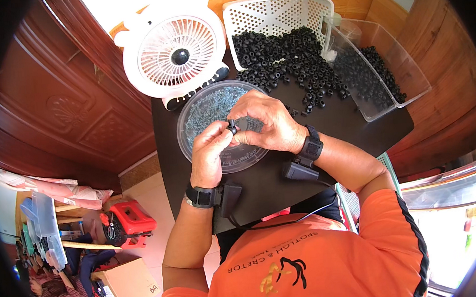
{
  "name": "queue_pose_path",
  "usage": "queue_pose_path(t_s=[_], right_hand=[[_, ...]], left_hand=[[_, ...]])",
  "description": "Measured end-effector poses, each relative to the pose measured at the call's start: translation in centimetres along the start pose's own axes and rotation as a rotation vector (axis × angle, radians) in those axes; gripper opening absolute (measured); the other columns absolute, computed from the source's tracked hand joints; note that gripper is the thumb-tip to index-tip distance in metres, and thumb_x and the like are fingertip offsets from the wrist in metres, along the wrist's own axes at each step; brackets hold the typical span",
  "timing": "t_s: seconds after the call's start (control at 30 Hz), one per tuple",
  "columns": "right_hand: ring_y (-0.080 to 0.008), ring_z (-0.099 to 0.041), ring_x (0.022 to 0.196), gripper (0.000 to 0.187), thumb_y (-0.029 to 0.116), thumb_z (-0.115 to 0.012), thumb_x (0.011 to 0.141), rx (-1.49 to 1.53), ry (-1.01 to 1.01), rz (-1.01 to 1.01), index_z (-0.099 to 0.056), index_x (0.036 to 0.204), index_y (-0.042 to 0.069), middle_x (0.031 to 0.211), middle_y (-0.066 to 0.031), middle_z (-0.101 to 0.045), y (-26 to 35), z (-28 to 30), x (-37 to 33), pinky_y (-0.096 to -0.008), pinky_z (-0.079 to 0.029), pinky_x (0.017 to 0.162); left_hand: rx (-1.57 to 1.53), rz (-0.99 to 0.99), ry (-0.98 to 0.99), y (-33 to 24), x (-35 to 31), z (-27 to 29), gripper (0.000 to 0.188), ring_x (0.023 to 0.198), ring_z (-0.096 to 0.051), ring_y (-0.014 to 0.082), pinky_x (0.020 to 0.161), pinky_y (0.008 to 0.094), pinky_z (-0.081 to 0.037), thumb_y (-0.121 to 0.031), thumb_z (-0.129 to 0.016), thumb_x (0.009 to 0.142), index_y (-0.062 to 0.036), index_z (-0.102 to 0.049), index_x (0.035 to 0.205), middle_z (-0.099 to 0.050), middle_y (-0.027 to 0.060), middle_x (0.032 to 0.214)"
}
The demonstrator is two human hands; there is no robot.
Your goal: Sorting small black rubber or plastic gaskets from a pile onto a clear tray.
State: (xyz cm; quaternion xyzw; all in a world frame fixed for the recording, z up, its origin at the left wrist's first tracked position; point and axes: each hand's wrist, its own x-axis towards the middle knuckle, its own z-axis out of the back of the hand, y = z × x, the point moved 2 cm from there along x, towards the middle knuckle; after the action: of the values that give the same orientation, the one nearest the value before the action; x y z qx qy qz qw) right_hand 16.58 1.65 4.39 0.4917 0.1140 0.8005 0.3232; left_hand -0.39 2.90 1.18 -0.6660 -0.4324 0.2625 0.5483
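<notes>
Over the round clear tub (181, 131), my left hand (208, 156) pinches a small black plastic part (232, 127) between thumb and fingers. My right hand (272, 122) meets it from the other side, its fingers curled and its fingertips closed at the same part. Whether a smaller piece sits between the right fingertips is hidden. Many tiny bluish metallic pieces (205, 109) lie in the tub below the hands, too small to name. Black straps with box-shaped modules are on both my wrists.
A white basket (278, 5) lies tipped, with black plastic parts (304, 76) spilling onto the dark table (324, 132). Right of it, a clear box (408, 75) holds more. A white fan (180, 56) stands behind the tub. On the left are a red stool (136, 220), a carton (132, 285) and a person (67, 295).
</notes>
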Motion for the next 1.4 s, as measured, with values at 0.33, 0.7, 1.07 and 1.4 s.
queue_pose_path(t_s=[0.33, 0.7, 1.07, 1.4], right_hand=[[-0.0269, -0.063, 0.085, 0.038, 0.018, -0.081, 0.067, -0.063, -0.041, 0.040, -0.062, 0.096, 0.005, 0.092, -0.0087, -0.066, 0.6, -0.2, -0.2, -0.0373, -0.049, 0.079], [-0.0130, -0.058, 0.091, 0.012, 0.012, -0.061, 0.090, 0.807, 0.079, -0.426, -0.064, 0.096, 0.001, 0.101, -0.0067, -0.061, -1.1, -0.7, -0.4, -0.0280, -0.048, 0.081], [-0.0118, -0.056, 0.094, 0.016, 0.015, -0.061, 0.091, 0.905, 0.114, -0.459, -0.062, 0.099, 0.001, 0.102, -0.0048, -0.061, -1.3, -0.3, -0.3, -0.0281, -0.046, 0.085], [-0.0113, -0.056, 0.092, 0.016, 0.014, -0.060, 0.091, 0.904, 0.090, -0.444, -0.061, 0.101, 0.001, 0.102, -0.0045, -0.060, -1.4, -0.4, -0.4, -0.0271, -0.047, 0.083]], left_hand=[[-0.118, -0.017, -0.108, 0.1, -0.4, -0.8, 0.020, 0.078, -0.055, 0.0108, 0.077, 0.0247, -0.042, -0.018, -0.056, 0.089, 0.0003, -0.061, 0.096, -0.062, 0.0030, 0.090], [0.043, -0.068, -0.065, 0.3, -0.6, -1.1, 0.023, 0.080, -0.057, 0.0135, 0.077, 0.0280, -0.044, -0.019, -0.054, 0.089, 0.0021, -0.059, 0.099, -0.060, 0.0065, 0.089], [0.055, -0.091, -0.070, 0.2, -0.8, -1.4, 0.025, 0.080, -0.057, 0.0129, 0.076, 0.0276, -0.045, -0.020, -0.055, 0.090, 0.0015, -0.061, 0.101, -0.062, 0.0051, 0.091], [0.011, -0.082, -0.129, 0.6, -0.8, -1.6, 0.026, 0.079, -0.057, 0.0135, 0.075, 0.0277, -0.044, -0.021, -0.057, 0.090, 0.0018, -0.060, 0.102, -0.061, 0.0054, 0.090]])
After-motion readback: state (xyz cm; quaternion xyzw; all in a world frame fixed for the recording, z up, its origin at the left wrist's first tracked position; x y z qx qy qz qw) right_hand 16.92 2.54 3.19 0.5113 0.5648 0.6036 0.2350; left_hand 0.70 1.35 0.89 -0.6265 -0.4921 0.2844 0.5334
